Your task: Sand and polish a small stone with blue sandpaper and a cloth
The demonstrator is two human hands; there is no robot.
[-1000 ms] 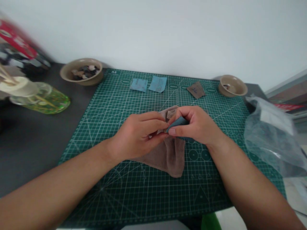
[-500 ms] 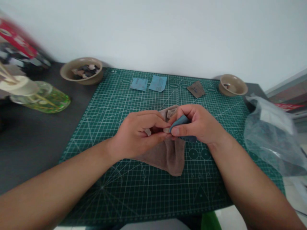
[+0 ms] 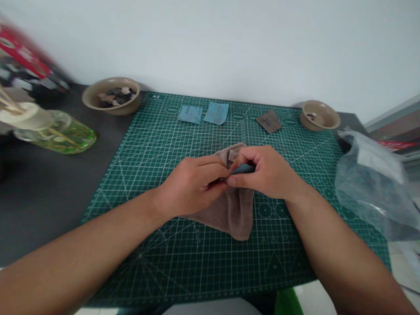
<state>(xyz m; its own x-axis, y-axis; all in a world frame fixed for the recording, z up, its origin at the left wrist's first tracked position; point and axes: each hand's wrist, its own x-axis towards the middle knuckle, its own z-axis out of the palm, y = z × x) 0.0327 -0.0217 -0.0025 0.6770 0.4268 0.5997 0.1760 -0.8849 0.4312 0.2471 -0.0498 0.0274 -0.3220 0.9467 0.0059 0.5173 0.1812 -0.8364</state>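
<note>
My right hand is closed, pinching a folded piece of blue-grey sandpaper between thumb and fingers. Against it, fingertip to fingertip, my left hand is closed on a small pale stone, which its fingers now almost wholly hide. Beneath both hands a brownish cloth lies rumpled on the green cutting mat.
Two blue sandpaper pieces and a brown one lie toward the wall. A bowl of stones stands back left, a smaller bowl back right. A reed diffuser is at left, a clear plastic bag at right.
My right hand has shifted slightly left, and the sandpaper now shows less, folded flatter between the fingers. The pale stone visible before is covered by my fingertips.
</note>
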